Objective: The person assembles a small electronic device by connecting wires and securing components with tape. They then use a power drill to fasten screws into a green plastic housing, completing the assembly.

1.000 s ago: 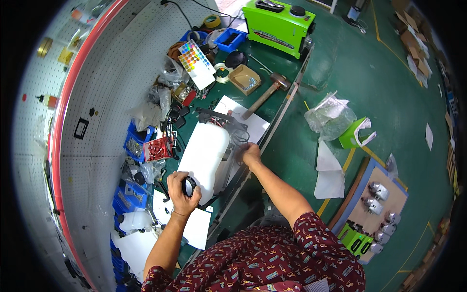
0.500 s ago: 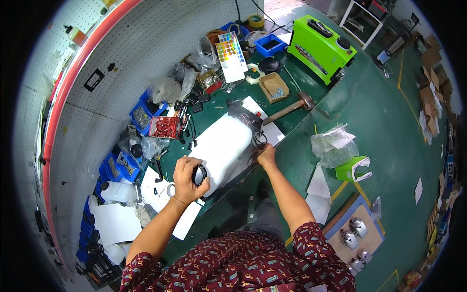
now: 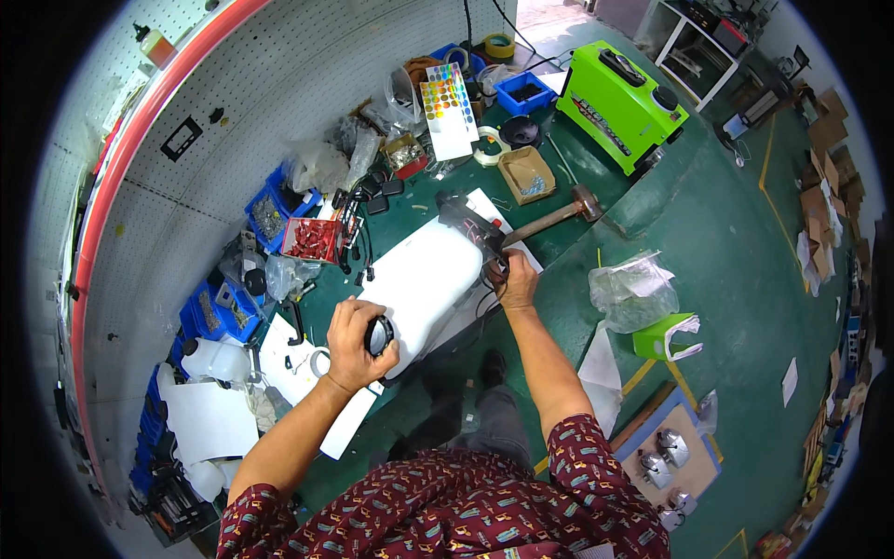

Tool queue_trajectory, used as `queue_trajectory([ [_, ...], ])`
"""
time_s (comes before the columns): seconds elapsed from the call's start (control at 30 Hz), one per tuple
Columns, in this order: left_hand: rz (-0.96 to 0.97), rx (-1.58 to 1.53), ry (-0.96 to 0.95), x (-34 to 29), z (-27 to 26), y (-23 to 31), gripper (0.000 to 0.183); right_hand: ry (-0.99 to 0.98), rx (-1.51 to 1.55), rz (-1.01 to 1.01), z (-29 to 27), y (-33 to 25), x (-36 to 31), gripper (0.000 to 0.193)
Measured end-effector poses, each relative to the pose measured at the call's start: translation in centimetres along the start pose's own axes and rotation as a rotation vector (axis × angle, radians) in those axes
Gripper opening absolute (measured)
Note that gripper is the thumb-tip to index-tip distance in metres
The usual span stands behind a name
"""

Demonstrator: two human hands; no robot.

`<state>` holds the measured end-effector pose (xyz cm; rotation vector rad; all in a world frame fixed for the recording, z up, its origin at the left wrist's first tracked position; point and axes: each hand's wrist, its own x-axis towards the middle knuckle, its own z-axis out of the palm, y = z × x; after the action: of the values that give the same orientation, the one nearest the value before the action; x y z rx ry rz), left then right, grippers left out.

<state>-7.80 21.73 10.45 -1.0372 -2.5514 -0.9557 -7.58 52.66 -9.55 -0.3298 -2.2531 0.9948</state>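
A white plastic tank-like body (image 3: 424, 279) lies slanting across the green bench. My left hand (image 3: 354, 340) is closed around the black round cap (image 3: 379, 335) at its near end, thumb on the near side. At the far end is a black fitting (image 3: 458, 212) with thin dark wires. Beside that end, my right hand (image 3: 520, 279) is closed with its fingers against dark parts and wires; what they pinch is mostly hidden. A wooden-handled hammer (image 3: 554, 218) lies just past the right hand.
A bright green machine (image 3: 619, 107) stands at the far right bench end. Behind the body sit a cardboard tray (image 3: 526, 174), a red box of small red parts (image 3: 312, 239) and blue bins (image 3: 270, 210). Plastic bags (image 3: 633, 291) and a green shell (image 3: 666, 337) lie to the right.
My right hand has shifted farther along the body's side, toward the black fitting and the hammer. The left hand keeps its grip on the cap. The whole view has tilted slightly.
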Motion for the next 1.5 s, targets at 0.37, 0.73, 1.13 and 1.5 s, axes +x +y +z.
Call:
queue_trajectory([
  [0.37,-0.037,0.050,0.015,0.0,0.4,0.4,0.046,-0.097,0.275,0.038,1.0,1.1,-0.3,0.025],
  [0.73,-0.088,0.035,-0.136,0.0,-0.9,0.9,0.058,-0.121,0.735,0.734,-4.4,-2.9,-2.1,0.036],
  [1.13,-0.127,0.115,-0.230,0.1,-1.6,1.3,0.066,-0.012,0.271,0.382,-2.1,-6.5,-2.7,0.043],
  [1.5,-0.142,0.098,-0.263,0.1,-1.6,0.6,0.066,0.015,0.450,0.489,-0.5,-6.9,-2.9,0.033],
])
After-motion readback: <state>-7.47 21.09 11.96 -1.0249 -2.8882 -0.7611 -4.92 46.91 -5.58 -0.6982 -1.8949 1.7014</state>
